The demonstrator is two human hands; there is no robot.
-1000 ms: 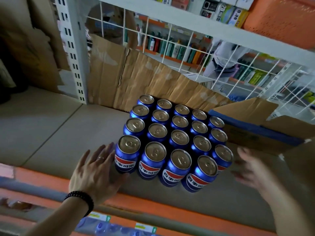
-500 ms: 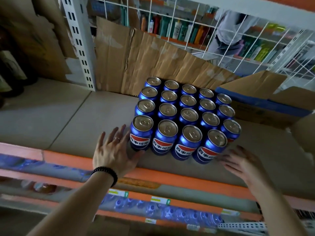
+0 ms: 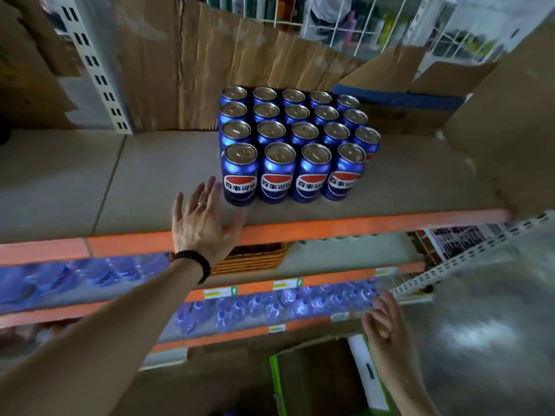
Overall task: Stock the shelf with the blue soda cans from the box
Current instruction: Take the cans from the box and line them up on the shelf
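Your left hand (image 3: 204,219) is spread flat and empty at the shelf (image 3: 390,187) edge, fingertips just beside the front-left can. Your right hand (image 3: 383,321) hangs loose and empty above the box (image 3: 357,367) below. The blue soda cans (image 3: 292,139) stand upright in tight rows on the shelf.

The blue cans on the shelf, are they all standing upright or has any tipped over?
All upright. Every blue can in the block shows its round silver top facing up, and the front row's labels read level. None lies on the shelf.
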